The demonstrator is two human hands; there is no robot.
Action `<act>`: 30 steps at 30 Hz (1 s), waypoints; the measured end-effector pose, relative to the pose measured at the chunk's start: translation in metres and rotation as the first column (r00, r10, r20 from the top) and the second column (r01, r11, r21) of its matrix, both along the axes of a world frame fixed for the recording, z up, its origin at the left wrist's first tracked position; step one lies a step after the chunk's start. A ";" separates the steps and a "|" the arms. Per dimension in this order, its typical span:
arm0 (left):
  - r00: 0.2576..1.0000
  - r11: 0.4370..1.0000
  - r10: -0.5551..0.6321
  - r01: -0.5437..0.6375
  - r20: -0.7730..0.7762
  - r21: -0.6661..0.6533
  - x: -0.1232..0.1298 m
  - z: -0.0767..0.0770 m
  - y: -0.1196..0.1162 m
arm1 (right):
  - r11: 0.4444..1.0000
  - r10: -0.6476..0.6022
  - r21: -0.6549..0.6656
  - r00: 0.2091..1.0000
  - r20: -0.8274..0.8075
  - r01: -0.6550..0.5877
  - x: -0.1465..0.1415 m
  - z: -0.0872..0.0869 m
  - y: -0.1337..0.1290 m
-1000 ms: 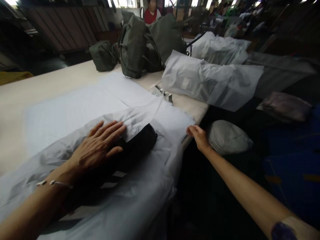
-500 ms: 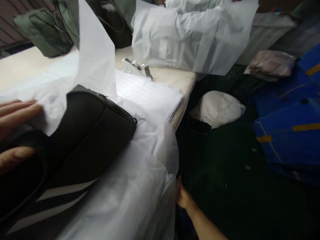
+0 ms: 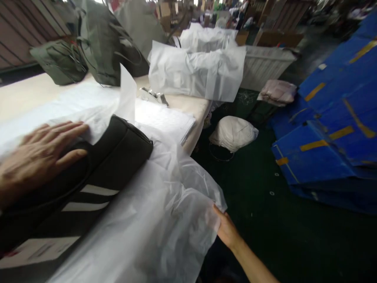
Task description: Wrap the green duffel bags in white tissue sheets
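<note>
A black duffel bag [image 3: 118, 157] with white stripes and a paper tag lies on the table at the lower left. My left hand [image 3: 50, 151] rests on its top, fingers stretched out and the thumb apart. Under and beside the duffel spreads a translucent plastic bag [image 3: 141, 212], which hangs past the table's edge. My right hand [image 3: 225, 228] pinches the rim of this plastic bag; its fingertips show only hazily through the film. A white paper sheet [image 3: 127, 96] stands up behind the duffel.
A tape dispenser [image 3: 154, 96] and a paper stack [image 3: 167, 118] sit beyond the duffel. Wrapped bags [image 3: 194, 70] and green bags [image 3: 100, 47] stand at the back. Blue boxes [image 3: 318, 149] and a white bundle [image 3: 234, 133] are on the right, over a green floor.
The view has tilted up and swung right. My right hand has pulled the plastic bag's rim outward, spreading it. My left hand stays on the duffel and shows more fully.
</note>
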State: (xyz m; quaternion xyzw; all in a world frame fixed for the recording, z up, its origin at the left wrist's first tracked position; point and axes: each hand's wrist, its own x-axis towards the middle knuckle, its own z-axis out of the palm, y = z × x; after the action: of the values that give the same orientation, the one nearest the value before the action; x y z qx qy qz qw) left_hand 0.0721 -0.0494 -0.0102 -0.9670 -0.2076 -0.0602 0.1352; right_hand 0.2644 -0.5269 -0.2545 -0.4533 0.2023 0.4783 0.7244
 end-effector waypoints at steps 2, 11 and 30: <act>0.999 0.998 -0.039 0.040 0.029 -0.039 0.000 0.009 -0.010 | 1.000 -0.011 -0.028 0.997 0.072 0.013 0.002 0.033 -0.007; 0.993 0.996 -0.089 0.090 0.073 -0.015 0.001 0.013 -0.018 | 0.984 -0.024 -0.151 0.913 0.407 0.093 0.007 0.095 -0.020; 0.980 0.985 -0.100 0.122 0.173 -0.120 -0.003 0.019 -0.026 | 0.908 0.373 -0.356 0.811 0.451 -0.220 -0.003 0.156 -0.052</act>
State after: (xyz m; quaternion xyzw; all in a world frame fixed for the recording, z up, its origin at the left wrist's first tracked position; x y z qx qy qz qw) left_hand 0.0687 -0.0750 0.0083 -0.9753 -0.1673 -0.1347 0.0507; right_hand 0.2612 -0.5785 -0.0988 -0.6896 -0.0030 0.4151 0.5934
